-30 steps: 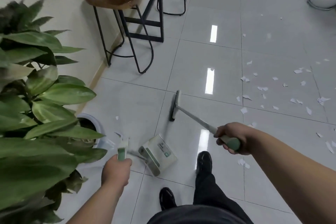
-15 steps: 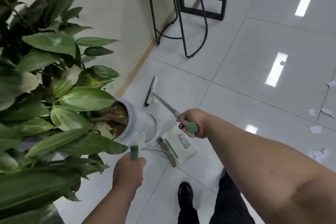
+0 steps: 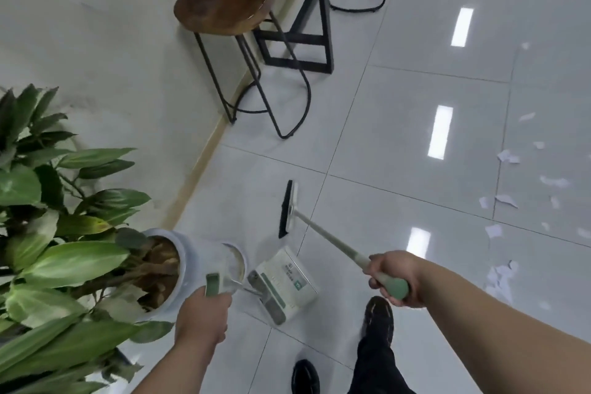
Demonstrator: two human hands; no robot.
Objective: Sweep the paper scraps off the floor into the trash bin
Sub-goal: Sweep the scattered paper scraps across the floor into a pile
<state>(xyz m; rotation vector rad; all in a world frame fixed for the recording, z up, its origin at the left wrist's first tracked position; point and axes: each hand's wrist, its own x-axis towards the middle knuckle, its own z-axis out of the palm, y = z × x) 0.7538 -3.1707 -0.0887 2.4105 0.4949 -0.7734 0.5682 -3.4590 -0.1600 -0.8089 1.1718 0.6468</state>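
I note my left hand [image 3: 201,318] clenched round the dustpan [image 3: 287,281] handle, my right hand [image 3: 393,277] grasping the broom [image 3: 329,237] by its green end. Paper scraps [image 3: 556,182] lie well apart to the right: judged light, flimsy, apt to scatter

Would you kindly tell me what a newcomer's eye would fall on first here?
Low in the frame, the right hand grips a long broom angled ahead over the tiles, while the left hand holds a dustpan by its green handle. A large leafy plant fills the left edge, and white paper scraps lie scattered at far right.
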